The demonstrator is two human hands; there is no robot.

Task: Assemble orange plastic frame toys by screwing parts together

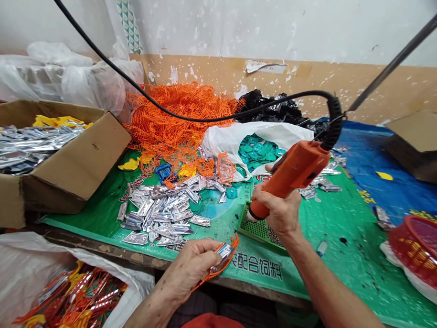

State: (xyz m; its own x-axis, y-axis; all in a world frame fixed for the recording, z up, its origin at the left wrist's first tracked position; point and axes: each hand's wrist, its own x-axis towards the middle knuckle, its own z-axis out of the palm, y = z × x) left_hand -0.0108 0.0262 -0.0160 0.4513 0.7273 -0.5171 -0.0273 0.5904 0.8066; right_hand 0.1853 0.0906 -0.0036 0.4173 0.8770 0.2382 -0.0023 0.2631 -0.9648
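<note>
1. Left hand (pixel 195 260): fingers pinching metal plate (pixel 225 251) and orange frame (pixel 208 278), at table (pixel 332 236) front edge.
2. Right hand (pixel 283 212): fingers wrapped round orange power tool (pixel 290 176), nose over green tray (pixel 248 226).
3. Loose silver plates (pixel 162 209) beyond left hand; orange heap (pixel 180 105) behind.
4. Black cable (pixel 103 58) crosses in front of heap.

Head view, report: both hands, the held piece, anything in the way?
Left hand pinching silvery piece with orange strip. Right hand gripping orange power tool, nose above green tray. Black cable arcs across view, covering neither hand.
</note>
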